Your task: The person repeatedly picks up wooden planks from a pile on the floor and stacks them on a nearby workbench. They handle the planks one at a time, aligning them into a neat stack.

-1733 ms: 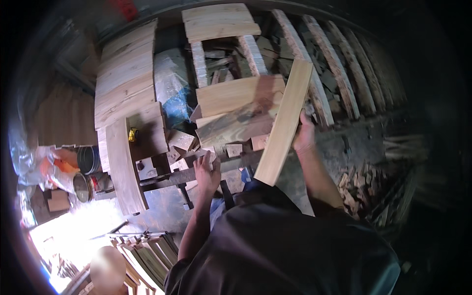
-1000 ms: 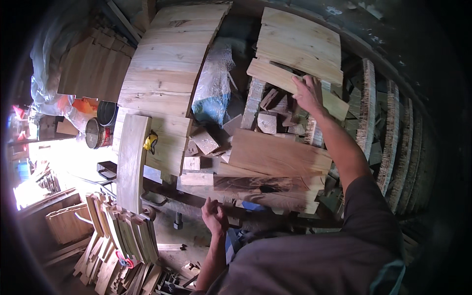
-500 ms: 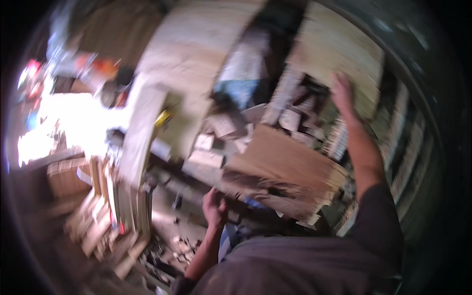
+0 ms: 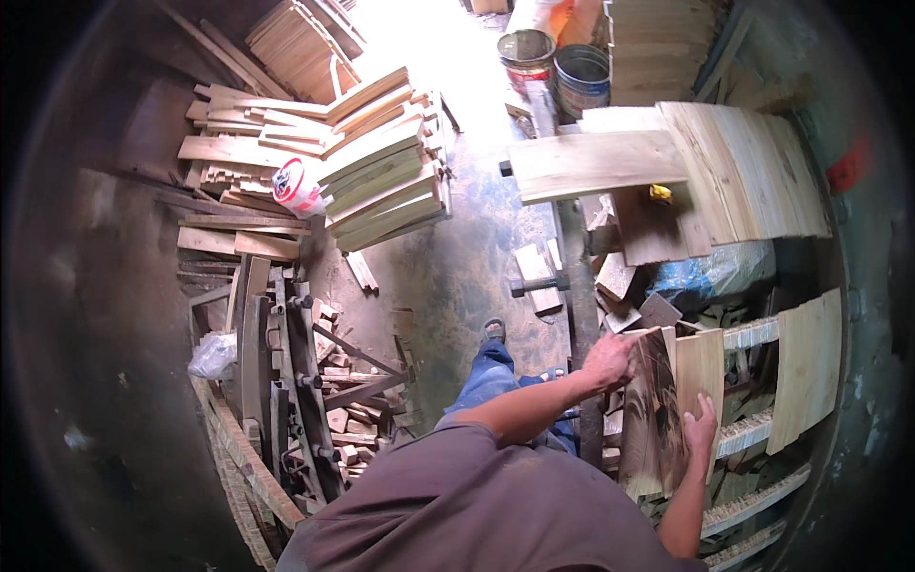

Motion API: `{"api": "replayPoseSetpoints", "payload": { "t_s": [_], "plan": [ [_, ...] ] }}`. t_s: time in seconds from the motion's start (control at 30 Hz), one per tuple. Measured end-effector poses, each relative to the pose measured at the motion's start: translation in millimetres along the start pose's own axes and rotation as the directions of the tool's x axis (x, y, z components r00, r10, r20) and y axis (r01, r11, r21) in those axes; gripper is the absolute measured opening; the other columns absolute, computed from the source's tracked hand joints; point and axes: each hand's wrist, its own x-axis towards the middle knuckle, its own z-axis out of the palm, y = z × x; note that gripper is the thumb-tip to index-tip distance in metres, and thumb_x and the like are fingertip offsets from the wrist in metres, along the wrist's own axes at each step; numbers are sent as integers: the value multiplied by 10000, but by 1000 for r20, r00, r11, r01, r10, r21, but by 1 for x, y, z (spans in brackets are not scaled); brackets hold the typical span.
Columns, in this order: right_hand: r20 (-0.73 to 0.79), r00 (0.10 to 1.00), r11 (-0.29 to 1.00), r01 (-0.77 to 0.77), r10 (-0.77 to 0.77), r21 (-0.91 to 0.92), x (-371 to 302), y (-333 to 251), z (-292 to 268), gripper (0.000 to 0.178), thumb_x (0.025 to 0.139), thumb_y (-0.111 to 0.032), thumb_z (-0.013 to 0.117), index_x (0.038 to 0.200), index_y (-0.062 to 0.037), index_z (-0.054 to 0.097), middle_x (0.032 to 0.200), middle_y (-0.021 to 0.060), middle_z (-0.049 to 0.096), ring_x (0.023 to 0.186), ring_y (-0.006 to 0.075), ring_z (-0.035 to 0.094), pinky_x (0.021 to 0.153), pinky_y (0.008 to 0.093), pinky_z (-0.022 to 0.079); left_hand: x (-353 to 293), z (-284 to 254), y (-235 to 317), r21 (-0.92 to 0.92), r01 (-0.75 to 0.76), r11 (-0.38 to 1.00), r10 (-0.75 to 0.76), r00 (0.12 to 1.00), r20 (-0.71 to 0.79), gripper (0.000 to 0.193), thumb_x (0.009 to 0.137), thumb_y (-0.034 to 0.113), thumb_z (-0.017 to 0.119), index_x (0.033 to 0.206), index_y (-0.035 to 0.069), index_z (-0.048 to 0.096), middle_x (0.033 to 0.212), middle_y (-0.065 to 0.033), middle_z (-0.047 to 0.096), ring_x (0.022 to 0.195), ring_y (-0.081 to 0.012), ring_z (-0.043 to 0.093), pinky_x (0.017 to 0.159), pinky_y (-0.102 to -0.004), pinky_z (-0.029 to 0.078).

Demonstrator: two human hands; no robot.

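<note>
My left hand (image 4: 608, 365) is closed on the far end of a dark-streaked wooden board (image 4: 653, 410). This board stands lengthwise in front of me, at the right of my body. Beside it lies a paler wooden board (image 4: 703, 367). My right hand (image 4: 701, 426) rests on the pale board with its fingers apart. The undersides of both boards are hidden.
A rack with toothed rails (image 4: 748, 434) runs along the right, bearing a light panel (image 4: 803, 372). Beyond it lie a wide board panel (image 4: 753, 172), a loose plank (image 4: 599, 164) and a yellow tape measure (image 4: 660, 194). Stacked boards (image 4: 381, 176) and two buckets (image 4: 581, 76) stand farther off.
The view has swung left. My right hand has come off the light panel onto the pale board near me. My left hand has moved to the dark-streaked board's end.
</note>
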Motion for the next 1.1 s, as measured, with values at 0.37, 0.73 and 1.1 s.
{"api": "replayPoseSetpoints", "payload": {
  "t_s": [0.37,0.73,1.1],
  "plan": [
    [-163,987,994,3,15,111,-51,-116,0,584,779,48,691,1352,-7,589,1399,240,550,1321,370,512,1142,412,375,-55,-104,-65,-119,-297,947,289,954,-74,453,875,154,620,1293,7,528,1158,-205,563,1112,-404,507,985,-488,447],
    [-219,966,979,167,-139,115,-38,-353,66,502,786,30,644,1286,47,602,1336,218,598,1290,360,543,1117,419,401,-33,-300,-271,-34,-89,995,86,993,-79,429,783,114,599,1209,77,646,1026,-210,646,1038,-391,603,915,-471,515],
    [65,841,819,538,-537,-201,85,-637,113,530,775,-65,691,1298,-23,617,1371,241,568,1292,395,525,1132,437,391,-5,-504,-437,-251,367,896,-445,724,-528,483,826,189,623,1265,-12,609,1162,-261,630,1110,-421,559,1014,-486,454]
  ]
}}
